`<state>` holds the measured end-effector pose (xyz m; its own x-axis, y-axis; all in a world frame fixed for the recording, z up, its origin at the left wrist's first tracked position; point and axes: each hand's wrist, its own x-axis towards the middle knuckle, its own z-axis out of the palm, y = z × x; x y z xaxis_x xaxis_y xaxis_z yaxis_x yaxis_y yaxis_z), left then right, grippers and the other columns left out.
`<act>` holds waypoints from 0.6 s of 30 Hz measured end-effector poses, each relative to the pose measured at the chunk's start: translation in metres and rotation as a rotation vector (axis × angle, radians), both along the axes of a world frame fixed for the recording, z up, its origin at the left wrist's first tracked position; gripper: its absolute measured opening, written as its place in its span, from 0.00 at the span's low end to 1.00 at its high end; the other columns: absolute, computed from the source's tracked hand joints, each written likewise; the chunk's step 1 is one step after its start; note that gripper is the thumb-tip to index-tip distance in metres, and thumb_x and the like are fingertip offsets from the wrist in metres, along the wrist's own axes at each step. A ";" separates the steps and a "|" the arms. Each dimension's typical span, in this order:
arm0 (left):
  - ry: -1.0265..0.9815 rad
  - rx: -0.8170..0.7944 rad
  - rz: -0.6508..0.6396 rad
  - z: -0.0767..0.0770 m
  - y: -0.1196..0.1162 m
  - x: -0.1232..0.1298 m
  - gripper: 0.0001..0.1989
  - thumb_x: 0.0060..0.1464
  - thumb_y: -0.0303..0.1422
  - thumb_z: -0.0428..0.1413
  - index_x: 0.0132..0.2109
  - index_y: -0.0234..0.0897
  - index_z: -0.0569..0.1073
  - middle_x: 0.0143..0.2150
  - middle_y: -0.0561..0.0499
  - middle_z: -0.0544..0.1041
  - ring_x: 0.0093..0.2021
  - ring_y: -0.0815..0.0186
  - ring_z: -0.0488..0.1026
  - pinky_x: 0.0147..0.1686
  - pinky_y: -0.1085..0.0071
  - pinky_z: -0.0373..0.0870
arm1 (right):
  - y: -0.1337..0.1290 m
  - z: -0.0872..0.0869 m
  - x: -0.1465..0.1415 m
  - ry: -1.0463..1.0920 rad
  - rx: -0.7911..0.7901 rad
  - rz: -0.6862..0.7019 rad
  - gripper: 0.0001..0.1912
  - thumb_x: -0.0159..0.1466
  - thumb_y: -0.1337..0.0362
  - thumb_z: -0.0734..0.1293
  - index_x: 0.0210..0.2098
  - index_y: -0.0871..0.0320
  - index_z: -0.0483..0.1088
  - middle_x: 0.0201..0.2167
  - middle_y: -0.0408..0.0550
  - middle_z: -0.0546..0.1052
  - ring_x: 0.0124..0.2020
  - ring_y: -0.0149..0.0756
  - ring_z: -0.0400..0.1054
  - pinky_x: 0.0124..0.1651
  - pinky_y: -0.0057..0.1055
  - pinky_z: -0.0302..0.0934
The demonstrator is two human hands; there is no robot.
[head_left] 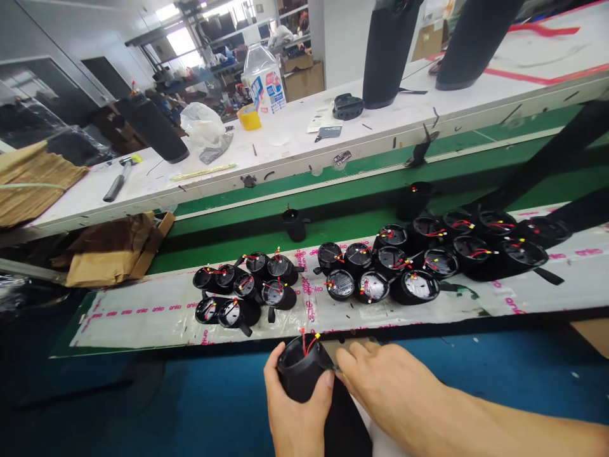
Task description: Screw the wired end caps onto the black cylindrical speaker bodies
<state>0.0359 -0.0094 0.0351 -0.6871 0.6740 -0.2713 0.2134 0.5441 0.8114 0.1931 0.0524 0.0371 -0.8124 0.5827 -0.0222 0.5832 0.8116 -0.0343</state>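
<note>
A black fabric-covered cylinder (pixel 304 379), like a speaker housing, is tilted near the bottom centre, its open end towards the bench. Red wires with small connectors stick out of that end. My left hand (pixel 297 416) is wrapped round the cylinder just below the rim, thumb on the near side. At the right of the rim, my right hand (pixel 380 374) is closed with its fingers pinched by the black strap or edge there. Whatever lies between those fingers is too hidden to make out. The cylinder's lower part runs out of the frame.
Several similar housings (pixel 373 285) with red wires stand on a plastic-covered bench (pixel 147 317). Above, a white shelf (pixel 285 136) holds a plastic bottle (pixel 264 82), yellow tape (pixel 249 118), a hammer (pixel 118 179) and upright black cylinders (pixel 387 57). Cardboard (pixel 114 251) lies at left.
</note>
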 end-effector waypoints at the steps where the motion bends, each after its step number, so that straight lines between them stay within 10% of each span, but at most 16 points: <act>1: 0.003 -0.014 -0.001 0.000 0.000 0.000 0.38 0.45 0.45 0.66 0.62 0.41 0.68 0.57 0.37 0.77 0.59 0.37 0.75 0.63 0.38 0.68 | -0.001 0.000 -0.001 0.008 0.005 -0.020 0.18 0.54 0.77 0.68 0.39 0.53 0.65 0.30 0.44 0.75 0.25 0.41 0.71 0.23 0.44 0.36; 13: -0.002 0.019 0.015 -0.010 -0.002 -0.008 0.37 0.46 0.45 0.67 0.62 0.40 0.70 0.57 0.36 0.78 0.60 0.36 0.76 0.62 0.37 0.69 | -0.002 -0.003 -0.012 0.082 -0.099 -0.048 0.15 0.55 0.74 0.71 0.37 0.52 0.64 0.28 0.42 0.75 0.22 0.39 0.71 0.22 0.42 0.39; 18: -0.363 0.129 0.064 -0.023 -0.005 -0.018 0.42 0.45 0.52 0.72 0.63 0.40 0.71 0.51 0.42 0.85 0.51 0.45 0.83 0.50 0.57 0.80 | 0.000 0.006 -0.005 0.427 -0.213 -0.146 0.04 0.72 0.68 0.64 0.41 0.52 0.65 0.32 0.42 0.79 0.29 0.41 0.77 0.28 0.37 0.52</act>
